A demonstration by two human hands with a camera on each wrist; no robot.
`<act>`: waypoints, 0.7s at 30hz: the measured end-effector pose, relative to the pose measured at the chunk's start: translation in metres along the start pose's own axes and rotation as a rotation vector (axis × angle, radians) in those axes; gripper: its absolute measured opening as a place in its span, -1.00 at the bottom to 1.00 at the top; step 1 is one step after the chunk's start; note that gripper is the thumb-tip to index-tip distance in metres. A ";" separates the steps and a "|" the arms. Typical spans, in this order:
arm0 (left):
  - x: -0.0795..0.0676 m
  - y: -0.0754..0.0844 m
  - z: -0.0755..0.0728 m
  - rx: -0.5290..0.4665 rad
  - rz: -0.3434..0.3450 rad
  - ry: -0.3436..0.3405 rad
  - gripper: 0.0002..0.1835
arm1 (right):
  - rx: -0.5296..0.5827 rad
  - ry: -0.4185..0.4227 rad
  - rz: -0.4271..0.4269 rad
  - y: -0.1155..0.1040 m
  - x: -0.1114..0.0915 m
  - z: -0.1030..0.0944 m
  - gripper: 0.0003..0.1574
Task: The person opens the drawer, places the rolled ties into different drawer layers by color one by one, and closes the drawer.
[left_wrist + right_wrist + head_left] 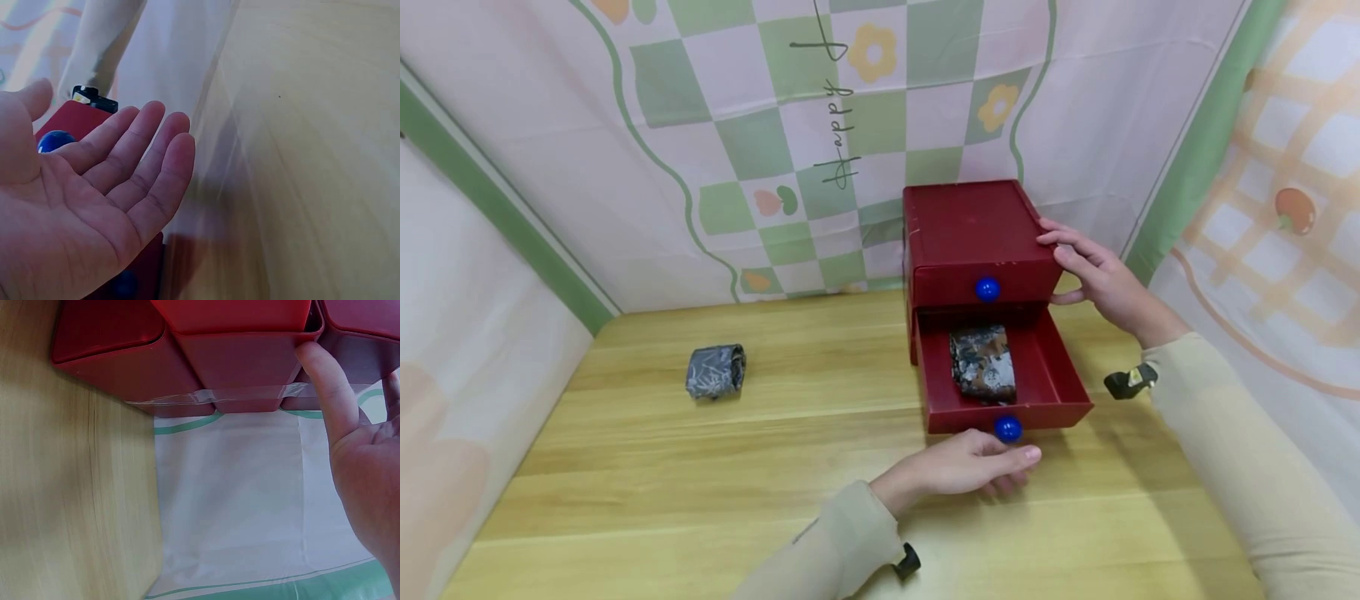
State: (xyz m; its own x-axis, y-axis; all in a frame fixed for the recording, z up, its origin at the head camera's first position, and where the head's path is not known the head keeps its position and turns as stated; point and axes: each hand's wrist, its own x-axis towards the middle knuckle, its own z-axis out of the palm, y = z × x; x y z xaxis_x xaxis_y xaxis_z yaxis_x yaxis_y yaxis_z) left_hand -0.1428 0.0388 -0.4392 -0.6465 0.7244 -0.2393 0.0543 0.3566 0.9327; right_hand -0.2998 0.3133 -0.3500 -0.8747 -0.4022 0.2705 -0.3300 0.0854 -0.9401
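A dark red drawer cabinet (970,221) stands on the table with its lower drawer (1036,367) pulled out. Inside that drawer lies a folded camouflage-patterned cloth-like bundle (983,367). My left hand (966,465) is right by the blue knob (1008,429) of the lower drawer, its fingers extended and the palm bare in the left wrist view. At the cabinet's right side, my right hand (1097,275) rests with its fingers on the top edge. The right wrist view shows a finger (328,381) against the cabinet's side.
On the left of the wooden table (700,467) sits a grey rolled bundle (715,372) with pale streaks. The upper drawer, with its blue knob (988,289), is closed. A patterned curtain (820,100) hangs behind the cabinet.
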 end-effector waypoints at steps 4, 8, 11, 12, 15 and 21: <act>0.005 -0.003 0.002 -0.037 0.006 -0.020 -0.37 | -0.005 -0.001 -0.001 0.000 0.000 0.000 -0.55; 0.009 -0.005 0.003 -0.132 0.000 -0.036 -0.30 | -0.010 0.001 -0.004 0.001 0.000 0.000 -0.55; 0.010 -0.005 0.003 -0.212 -0.015 -0.044 -0.25 | -0.012 0.004 -0.002 0.001 -0.001 0.000 -0.55; 0.011 -0.005 0.003 -0.230 -0.019 -0.047 -0.24 | -0.010 0.005 -0.002 0.001 -0.001 0.000 -0.55; 0.011 -0.005 0.003 -0.271 -0.024 -0.058 -0.24 | -0.008 0.007 -0.002 0.001 -0.001 0.000 -0.56; 0.011 -0.006 0.003 -0.279 -0.018 -0.059 -0.25 | -0.011 0.009 -0.002 0.001 -0.001 0.000 -0.56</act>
State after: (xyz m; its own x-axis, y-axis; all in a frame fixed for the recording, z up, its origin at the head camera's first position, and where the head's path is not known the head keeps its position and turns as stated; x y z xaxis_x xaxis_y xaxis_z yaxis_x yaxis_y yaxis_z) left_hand -0.1478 0.0468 -0.4484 -0.5998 0.7554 -0.2637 -0.1736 0.1989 0.9645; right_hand -0.2995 0.3138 -0.3509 -0.8770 -0.3944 0.2744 -0.3358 0.0948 -0.9372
